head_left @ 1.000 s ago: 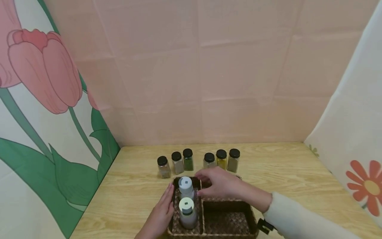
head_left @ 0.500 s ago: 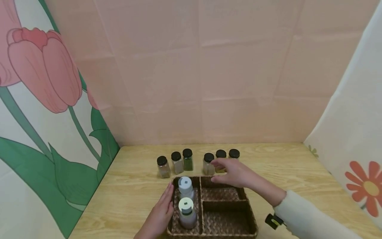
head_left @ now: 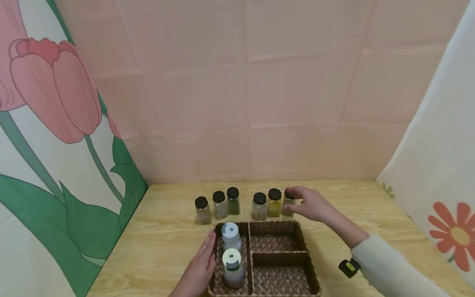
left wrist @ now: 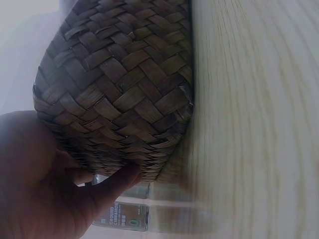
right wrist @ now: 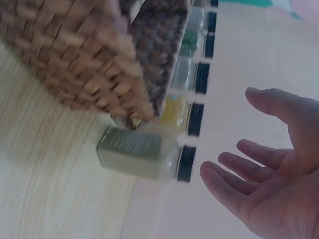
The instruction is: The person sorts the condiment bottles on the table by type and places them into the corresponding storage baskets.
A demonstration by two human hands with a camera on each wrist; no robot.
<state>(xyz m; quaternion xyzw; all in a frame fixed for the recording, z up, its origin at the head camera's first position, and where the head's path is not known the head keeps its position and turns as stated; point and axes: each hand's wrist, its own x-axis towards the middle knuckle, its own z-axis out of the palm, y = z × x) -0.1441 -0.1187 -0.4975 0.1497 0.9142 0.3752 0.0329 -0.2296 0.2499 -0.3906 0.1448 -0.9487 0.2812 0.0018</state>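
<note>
Rightward the right hand was moved, fingers parted about the square, black-capped greyish jar behind the brown woven basket, itself touched by the straight-fingered left hand; jar contact was unclear. By a bump, the adjacent black-capped yellow jar could be toppled.

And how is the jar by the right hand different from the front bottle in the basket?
The jar has a black lid, but the front bottle has a pale cap. The jar has flat sides, while the front bottle looks round. The jar stands on the table; the front bottle stands inside the basket. Both are upright with their tops on.
</note>
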